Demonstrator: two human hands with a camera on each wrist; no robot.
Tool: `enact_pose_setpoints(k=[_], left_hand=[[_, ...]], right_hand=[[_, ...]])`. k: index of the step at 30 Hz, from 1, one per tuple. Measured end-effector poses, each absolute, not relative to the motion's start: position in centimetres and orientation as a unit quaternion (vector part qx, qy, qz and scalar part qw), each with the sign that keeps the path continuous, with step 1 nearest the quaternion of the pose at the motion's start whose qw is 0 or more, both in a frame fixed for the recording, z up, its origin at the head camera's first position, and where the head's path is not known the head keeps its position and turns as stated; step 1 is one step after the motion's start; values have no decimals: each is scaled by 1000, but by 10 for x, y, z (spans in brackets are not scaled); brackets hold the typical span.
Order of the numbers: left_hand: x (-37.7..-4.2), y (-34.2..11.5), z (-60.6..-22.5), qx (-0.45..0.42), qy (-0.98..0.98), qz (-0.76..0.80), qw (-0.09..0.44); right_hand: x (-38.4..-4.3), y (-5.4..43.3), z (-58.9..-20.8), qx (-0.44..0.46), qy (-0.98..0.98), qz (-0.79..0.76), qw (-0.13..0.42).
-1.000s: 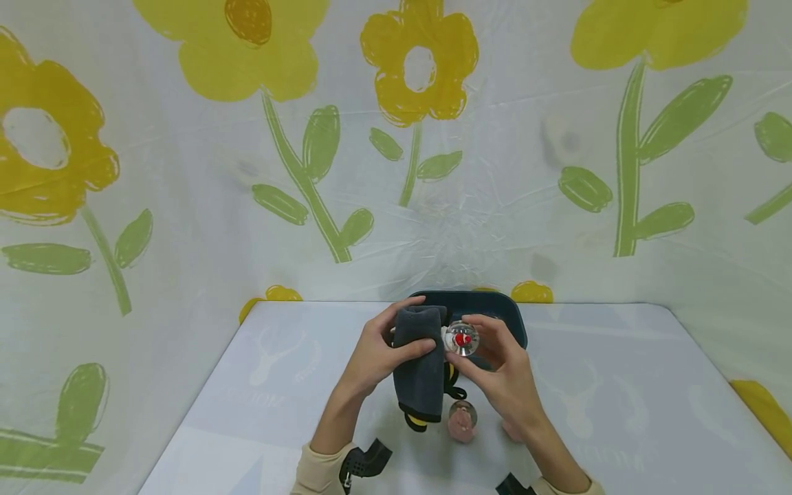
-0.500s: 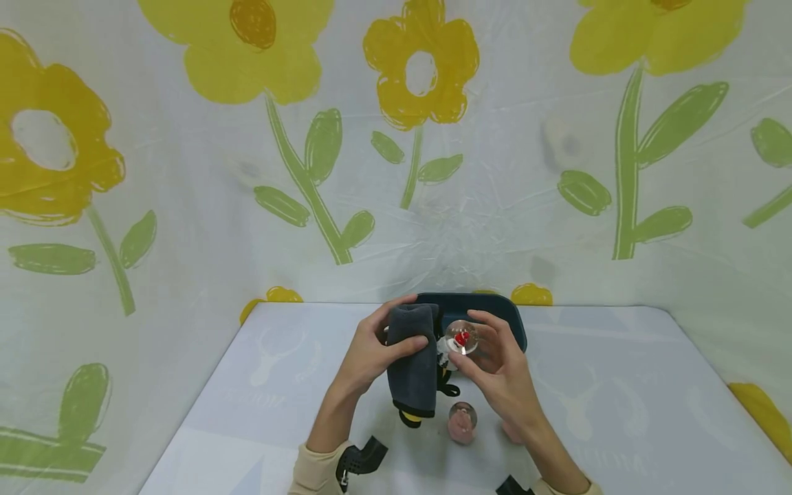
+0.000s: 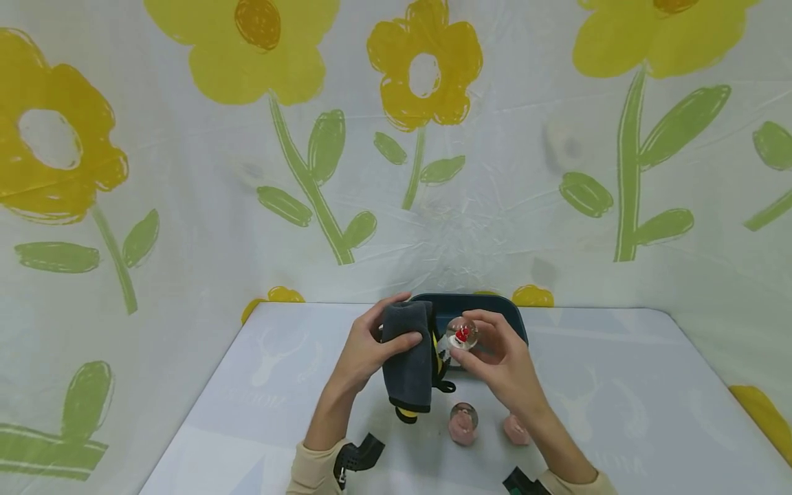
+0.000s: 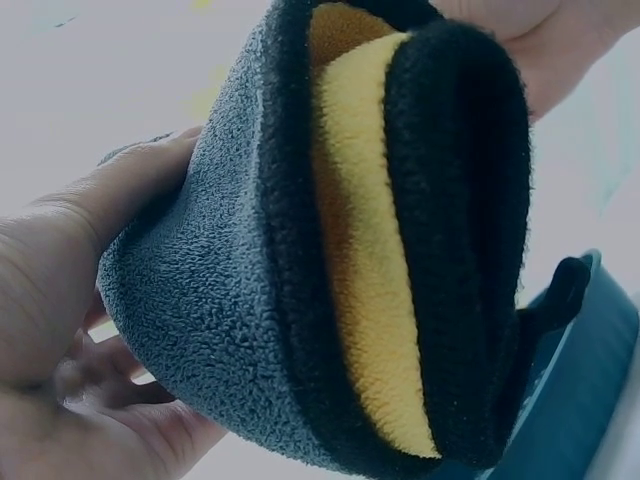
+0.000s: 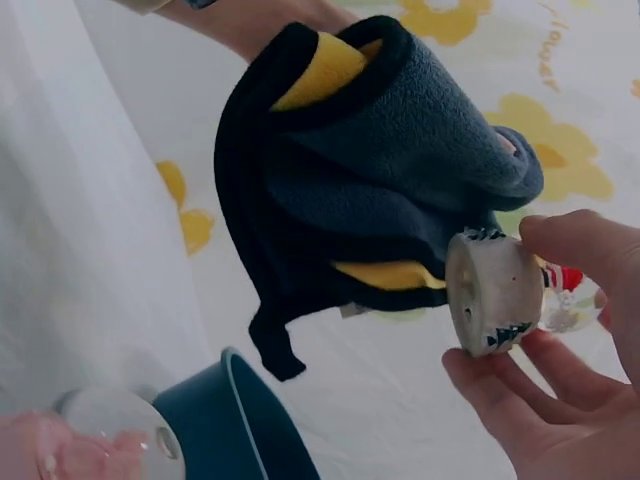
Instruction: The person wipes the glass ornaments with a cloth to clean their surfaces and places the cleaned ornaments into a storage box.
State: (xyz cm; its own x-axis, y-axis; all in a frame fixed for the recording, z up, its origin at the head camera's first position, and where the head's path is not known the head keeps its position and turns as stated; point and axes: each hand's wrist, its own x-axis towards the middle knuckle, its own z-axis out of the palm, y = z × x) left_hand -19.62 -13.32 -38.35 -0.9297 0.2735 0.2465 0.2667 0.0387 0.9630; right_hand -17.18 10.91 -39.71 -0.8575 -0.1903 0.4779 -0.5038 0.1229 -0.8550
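Observation:
A folded dark grey cloth (image 3: pixel 407 371) with yellow lining and black edging is gripped by my left hand (image 3: pixel 361 354), thumb across its front. In the left wrist view, the rolled cloth (image 4: pixel 230 300) shows its yellow inner side. My right hand (image 3: pixel 507 368) pinches a small snow globe (image 3: pixel 460 333) with a red figure inside. In the right wrist view its white base (image 5: pixel 495 295) faces the cloth, close beside it; whether they touch I cannot tell. Right fingertips sit around the globe and base.
A dark teal bin (image 3: pixel 515 323) stands behind the hands at the table's back edge. Two pink-based ornaments are on the table: one clear-topped snow globe (image 3: pixel 463 423), and a pink piece (image 3: pixel 515 430) partly behind the right forearm. A flower-print sheet (image 3: pixel 482 172) hangs behind.
The left hand and cloth have shifted slightly left, widening the gap to the snow globe. The globe has tilted in the right fingers, so its white base shows more.

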Motion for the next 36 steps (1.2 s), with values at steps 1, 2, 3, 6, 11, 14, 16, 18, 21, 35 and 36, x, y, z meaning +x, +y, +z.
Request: enact_pose_setpoints(k=[1, 2, 3, 6, 11, 14, 16, 18, 21, 35, 36], left_hand=[[-196, -134, -383, 187, 720, 669, 2], [-196, -135, -383, 186, 719, 670, 0], [-196, -136, -383, 184, 718, 671, -1], [-197, -139, -382, 180, 714, 676, -2], [-198, -143, -381, 168, 714, 680, -6], [-198, -145, -381, 162, 716, 679, -8], [-198, -147, -381, 160, 717, 678, -9], [-198, -148, -380, 158, 716, 680, -8], [-198, -150, -380, 155, 717, 680, -10], [-198, -154, -379, 152, 709, 689, -17], [-198, -154, -379, 151, 708, 690, -18]], right_hand=[[-173, 110, -396, 236, -740, 618, 125], [-174, 110, -395, 236, -742, 615, 124], [-175, 110, -394, 237, -745, 611, 122], [-179, 112, -391, 241, -753, 600, 121], [-188, 116, -385, 255, -768, 574, 126], [-196, 118, -382, 262, -775, 561, 130], [-201, 118, -379, 261, -781, 552, 130], [-205, 119, -377, 255, -791, 541, 130], [-212, 120, -373, 246, -806, 524, 127], [-248, 112, -376, 228, -834, 495, 87], [-250, 111, -377, 226, -836, 492, 85]])
